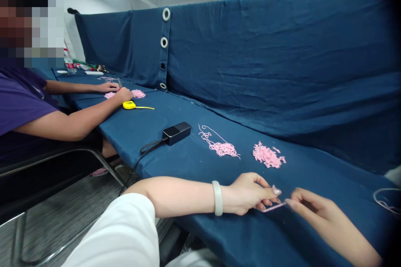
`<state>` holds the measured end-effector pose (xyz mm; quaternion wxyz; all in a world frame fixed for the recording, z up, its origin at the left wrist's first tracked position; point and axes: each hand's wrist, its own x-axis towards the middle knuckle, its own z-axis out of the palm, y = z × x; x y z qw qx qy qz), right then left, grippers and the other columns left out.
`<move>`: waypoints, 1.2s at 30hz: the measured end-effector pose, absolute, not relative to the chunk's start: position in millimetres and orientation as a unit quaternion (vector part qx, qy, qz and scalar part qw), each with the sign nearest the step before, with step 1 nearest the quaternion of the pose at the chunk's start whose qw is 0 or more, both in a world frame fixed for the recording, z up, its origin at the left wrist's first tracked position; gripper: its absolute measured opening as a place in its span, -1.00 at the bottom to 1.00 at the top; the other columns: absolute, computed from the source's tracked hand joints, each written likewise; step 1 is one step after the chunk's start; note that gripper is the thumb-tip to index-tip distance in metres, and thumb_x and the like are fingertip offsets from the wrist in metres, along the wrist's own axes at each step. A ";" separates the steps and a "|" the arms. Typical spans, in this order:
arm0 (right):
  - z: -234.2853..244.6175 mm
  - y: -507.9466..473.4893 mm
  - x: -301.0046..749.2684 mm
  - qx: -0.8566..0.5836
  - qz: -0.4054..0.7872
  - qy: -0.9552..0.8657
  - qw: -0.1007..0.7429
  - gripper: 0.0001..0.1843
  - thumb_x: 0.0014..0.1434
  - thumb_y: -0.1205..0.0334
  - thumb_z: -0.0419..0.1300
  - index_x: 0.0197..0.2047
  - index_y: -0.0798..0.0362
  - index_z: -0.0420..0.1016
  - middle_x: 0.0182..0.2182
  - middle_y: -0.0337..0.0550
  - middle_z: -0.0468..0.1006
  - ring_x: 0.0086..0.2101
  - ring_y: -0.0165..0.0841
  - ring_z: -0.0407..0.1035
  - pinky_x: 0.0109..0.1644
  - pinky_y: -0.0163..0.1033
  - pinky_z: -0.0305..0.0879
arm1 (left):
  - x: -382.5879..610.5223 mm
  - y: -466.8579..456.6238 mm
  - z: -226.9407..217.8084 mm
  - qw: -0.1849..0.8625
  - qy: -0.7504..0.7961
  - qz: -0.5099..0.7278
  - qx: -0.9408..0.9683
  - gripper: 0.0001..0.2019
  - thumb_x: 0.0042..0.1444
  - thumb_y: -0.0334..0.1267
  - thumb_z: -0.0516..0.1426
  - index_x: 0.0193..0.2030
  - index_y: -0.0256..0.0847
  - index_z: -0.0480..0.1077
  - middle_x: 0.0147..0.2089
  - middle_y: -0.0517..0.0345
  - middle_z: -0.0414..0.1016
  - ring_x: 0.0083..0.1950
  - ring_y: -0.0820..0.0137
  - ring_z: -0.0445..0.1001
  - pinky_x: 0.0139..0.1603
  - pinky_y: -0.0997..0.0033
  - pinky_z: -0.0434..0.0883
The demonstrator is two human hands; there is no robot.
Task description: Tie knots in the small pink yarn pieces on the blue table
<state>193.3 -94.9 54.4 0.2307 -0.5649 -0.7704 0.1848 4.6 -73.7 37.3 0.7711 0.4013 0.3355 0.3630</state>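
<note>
A short length of pink yarn (273,207) stretches between my two hands, low over the blue-covered table. My left hand (252,194), with a pale band on its wrist, pinches it near the left end. At the other end, the thumb and fingers of my right hand (313,206) are closed on the yarn. Just beyond my hands lies a heap of small pink pieces (268,155). To its left sits a loose tangle of pink yarn (224,148), with a few strands trailing away.
A black box (177,132) with a cable stands left of the tangle. Farther left is a yellow tape measure (129,105), near a co-worker's hands (125,94) and more pink yarn (138,94). A blue cloth partition (266,62) runs along the back. A whitish loop (387,196) lies far right.
</note>
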 end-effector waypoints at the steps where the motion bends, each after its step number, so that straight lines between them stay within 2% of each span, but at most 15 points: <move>1: 55.6 -95.7 193.1 -0.568 0.174 -0.769 0.237 -0.59 0.04 -0.11 0.07 -0.59 0.05 0.31 -0.62 -0.21 0.34 -0.55 -0.37 0.26 -0.48 -0.34 0.23 | 4.5 -73.4 36.8 0.769 0.338 0.363 0.403 -0.74 -0.14 -0.30 0.31 -0.41 -0.31 0.30 -0.54 0.22 0.42 -0.61 0.63 0.30 -0.69 0.64 0.19; 5: 57.2 -97.3 194.6 -0.547 0.159 -0.782 0.255 -0.60 0.06 -0.10 0.05 -0.55 0.06 0.34 -0.59 -0.18 0.38 -0.52 -0.35 0.30 -0.46 -0.33 0.26 | 4.0 -72.9 35.2 0.769 0.332 0.348 0.421 -0.72 -0.21 -0.26 0.33 -0.51 -0.33 0.31 -0.53 0.20 0.43 -0.60 0.64 0.31 -0.66 0.64 0.24; 11: 52.7 -96.5 197.6 -0.521 0.188 -0.793 0.256 -0.67 0.15 -0.04 0.01 -0.42 0.03 0.38 -0.47 -0.13 0.43 -0.41 -0.28 0.35 -0.35 -0.28 0.30 | 3.2 -72.8 33.8 0.764 0.344 0.335 0.431 -0.75 -0.24 -0.26 0.34 -0.53 -0.35 0.38 -0.56 0.21 0.41 -0.59 0.63 0.32 -0.63 0.61 0.26; 17: 54.1 -97.5 191.2 -0.520 0.178 -0.780 0.300 -0.69 0.12 -0.04 0.06 -0.45 0.01 0.42 -0.46 -0.02 0.45 -0.41 -0.20 0.35 -0.32 -0.19 0.31 | 2.1 -69.0 28.3 0.771 0.323 0.318 0.447 -0.82 -0.21 -0.29 0.33 -0.48 -0.36 0.48 -0.56 0.22 0.40 -0.55 0.62 0.33 -0.54 0.58 0.28; 23: 54.9 -99.4 184.5 -0.499 0.149 -0.795 0.311 -0.70 0.10 -0.01 0.08 -0.50 0.01 0.38 -0.48 -0.13 0.42 -0.44 -0.30 0.34 -0.34 -0.25 0.28 | 0.3 -70.5 28.4 0.801 0.262 0.215 0.493 -0.80 -0.24 -0.24 0.34 -0.50 -0.33 0.49 -0.53 0.20 0.43 -0.51 0.60 0.34 -0.46 0.55 0.33; 25: 55.1 -100.3 182.2 -0.502 0.149 -0.794 0.309 -0.70 0.11 -0.01 0.08 -0.51 0.02 0.37 -0.47 -0.14 0.42 -0.43 -0.31 0.34 -0.33 -0.26 0.28 | 0.1 -72.3 31.0 0.799 0.260 0.206 0.501 -0.78 -0.26 -0.21 0.35 -0.51 -0.32 0.48 -0.54 0.21 0.43 -0.51 0.60 0.33 -0.46 0.55 0.32; 28: 54.1 -99.9 180.0 -0.538 0.155 -0.766 0.315 -0.67 0.12 -0.04 0.05 -0.47 0.02 0.37 -0.46 -0.12 0.45 -0.42 -0.29 0.35 -0.32 -0.26 0.28 | 0.7 -74.0 34.3 0.793 0.290 0.226 0.486 -0.80 -0.19 -0.24 0.32 -0.55 -0.34 0.45 -0.56 0.22 0.41 -0.54 0.61 0.30 -0.48 0.55 0.29; 33: 47.3 -95.6 181.4 -0.571 0.233 -0.728 0.299 -0.62 0.14 -0.11 -0.03 -0.35 0.02 0.38 -0.46 -0.14 0.48 -0.40 -0.28 0.38 -0.31 -0.27 0.32 | 2.8 -74.3 33.6 0.786 0.321 0.255 0.463 -0.85 -0.05 -0.36 0.24 -0.56 -0.35 0.40 -0.62 0.24 0.36 -0.59 0.62 0.30 -0.49 0.55 0.29; 36: 44.7 -95.4 181.3 -0.546 0.298 -0.736 0.268 -0.59 0.20 -0.09 -0.11 -0.37 0.01 0.37 -0.44 -0.13 0.47 -0.38 -0.29 0.37 -0.28 -0.30 0.32 | 3.7 -74.0 32.9 0.785 0.322 0.274 0.452 -0.87 -0.08 -0.36 0.25 -0.53 -0.34 0.40 -0.63 0.25 0.36 -0.61 0.61 0.30 -0.52 0.54 0.30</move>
